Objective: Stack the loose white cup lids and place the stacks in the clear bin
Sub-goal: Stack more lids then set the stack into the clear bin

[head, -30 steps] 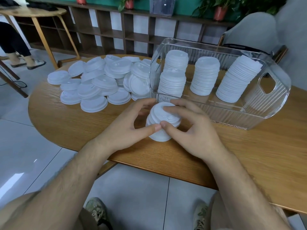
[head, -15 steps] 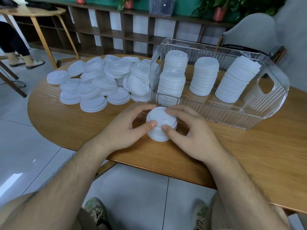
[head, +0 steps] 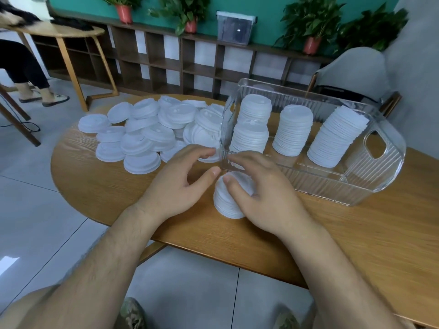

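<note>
Right hand (head: 261, 193) grips lid stack (head: 225, 206); left hand (head: 180, 184) relaxed.

A short lid stack (head: 225, 206) stands before the clear bin (head: 332, 186), loose lids (head: 140, 143) heaped left.

The loose lids (head: 142, 143), the lid stack (head: 224, 207) outside the bin and the binned stacks (head: 293, 131) are all finished in plain white, while the bin (head: 332, 188) is moulded in clear plastic with vertical ribbing on its walls. The counter (head: 368, 245) is surfaced in warm honey-brown wood with a fine running grain. The floor (head: 35, 210) is laid in pale grey tiles divided by dark joint lines, the shelf unit (head: 154, 65) is finished dark brown, the wall (head: 268, 8) is painted teal green, and the plant pots (head: 124, 13) are coloured orange-red.
</note>
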Tool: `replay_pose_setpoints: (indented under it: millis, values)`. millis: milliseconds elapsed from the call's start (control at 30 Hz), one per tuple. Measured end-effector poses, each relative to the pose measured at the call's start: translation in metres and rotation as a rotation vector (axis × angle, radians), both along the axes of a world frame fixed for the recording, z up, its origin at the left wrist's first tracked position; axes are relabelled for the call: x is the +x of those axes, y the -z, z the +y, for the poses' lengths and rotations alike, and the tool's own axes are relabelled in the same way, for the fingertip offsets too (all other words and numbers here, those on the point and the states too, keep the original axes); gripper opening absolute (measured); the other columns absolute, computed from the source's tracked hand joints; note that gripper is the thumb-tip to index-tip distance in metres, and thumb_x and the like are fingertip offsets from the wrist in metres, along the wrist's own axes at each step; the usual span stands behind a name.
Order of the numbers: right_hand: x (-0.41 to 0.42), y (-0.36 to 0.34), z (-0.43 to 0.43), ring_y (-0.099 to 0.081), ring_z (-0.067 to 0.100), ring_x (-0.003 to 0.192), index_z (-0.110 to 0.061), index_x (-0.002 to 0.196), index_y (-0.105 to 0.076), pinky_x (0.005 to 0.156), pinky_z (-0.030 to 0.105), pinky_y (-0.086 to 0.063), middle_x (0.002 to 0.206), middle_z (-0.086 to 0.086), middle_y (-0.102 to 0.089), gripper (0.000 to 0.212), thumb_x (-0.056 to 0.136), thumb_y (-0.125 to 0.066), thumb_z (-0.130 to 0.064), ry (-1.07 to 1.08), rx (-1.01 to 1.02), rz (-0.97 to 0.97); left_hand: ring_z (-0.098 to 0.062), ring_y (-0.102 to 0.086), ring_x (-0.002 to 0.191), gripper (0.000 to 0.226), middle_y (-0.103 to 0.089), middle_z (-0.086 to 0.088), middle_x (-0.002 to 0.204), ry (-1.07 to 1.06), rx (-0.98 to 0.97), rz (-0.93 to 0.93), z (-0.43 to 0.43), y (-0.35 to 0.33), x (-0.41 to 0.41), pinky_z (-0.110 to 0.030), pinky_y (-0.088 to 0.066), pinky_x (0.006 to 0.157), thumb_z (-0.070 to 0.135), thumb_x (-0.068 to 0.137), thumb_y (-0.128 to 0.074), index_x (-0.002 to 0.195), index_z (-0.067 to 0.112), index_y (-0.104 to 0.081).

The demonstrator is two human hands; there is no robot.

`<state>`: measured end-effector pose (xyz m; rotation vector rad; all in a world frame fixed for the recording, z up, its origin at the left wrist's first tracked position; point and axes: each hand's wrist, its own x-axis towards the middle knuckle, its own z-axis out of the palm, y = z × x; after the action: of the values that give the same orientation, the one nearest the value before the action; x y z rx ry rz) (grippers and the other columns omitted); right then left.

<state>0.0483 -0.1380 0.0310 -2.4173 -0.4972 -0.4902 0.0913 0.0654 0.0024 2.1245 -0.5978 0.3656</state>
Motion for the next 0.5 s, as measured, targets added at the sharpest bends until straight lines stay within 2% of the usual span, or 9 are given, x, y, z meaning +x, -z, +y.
replay_pose_setpoints:
  millis: [100, 167, 300, 400, 500]
  values:
    - [0.015, -0.012, 0.026, -0.05, 0.009, 0.126, -0.019, 0.14, -0.059, 0.105, 0.026, -0.041, 0.135, -0.007, -0.058, 0.044, 0.1, -0.059, -0.038, -0.015, -0.061, -0.019, 0.0, -0.049, 0.126, 0.045, -0.058, 0.013, 0.13, -0.149, 0.027, -0.097, 0.015, -0.005, 0.006, -0.02, -0.038, 0.108, 0.042, 0.096, -0.06, 0.136, 0.021, -0.06]
    - [0.028, -0.017, 0.046, -0.051, 0.012, 0.126, -0.017, 0.141, -0.057, 0.104, 0.027, -0.042, 0.137, -0.005, -0.058, 0.045, 0.1, -0.06, -0.034, -0.029, -0.084, -0.021, -0.003, -0.049, 0.124, 0.042, -0.059, 0.007, 0.131, -0.253, 0.059, -0.159, 0.028, -0.007, 0.011, -0.024, -0.039, 0.108, 0.034, 0.097, -0.064, 0.135, 0.017, -0.06]
    - [0.056, -0.024, 0.09, -0.048, 0.018, 0.132, -0.019, 0.148, -0.049, 0.107, 0.038, -0.044, 0.146, -0.003, -0.05, 0.05, 0.101, -0.052, -0.037, -0.082, -0.211, 0.016, -0.023, -0.053, 0.125, 0.05, -0.06, -0.005, 0.133, -0.476, 0.192, -0.197, 0.056, -0.006, 0.019, -0.04, -0.043, 0.105, 0.037, 0.093, -0.059, 0.135, 0.01, -0.059]
    - [0.077, -0.027, 0.116, -0.04, 0.019, 0.138, -0.018, 0.152, -0.042, 0.112, 0.033, -0.037, 0.152, -0.002, -0.043, 0.052, 0.104, -0.049, -0.036, -0.104, -0.299, 0.06, -0.027, -0.05, 0.129, 0.054, -0.058, -0.01, 0.136, -0.6, 0.284, -0.153, 0.074, 0.001, 0.025, -0.041, -0.039, 0.105, 0.036, 0.094, -0.064, 0.138, 0.006, -0.056]
    - [0.098, -0.028, 0.136, -0.041, 0.023, 0.136, -0.017, 0.151, -0.042, 0.108, 0.033, -0.039, 0.149, 0.002, -0.045, 0.05, 0.104, -0.047, -0.033, -0.08, -0.372, 0.081, -0.028, -0.049, 0.13, 0.055, -0.057, -0.01, 0.138, -0.652, 0.329, -0.127, 0.088, 0.003, 0.034, -0.042, -0.039, 0.106, 0.04, 0.096, -0.062, 0.138, 0.006, -0.056]
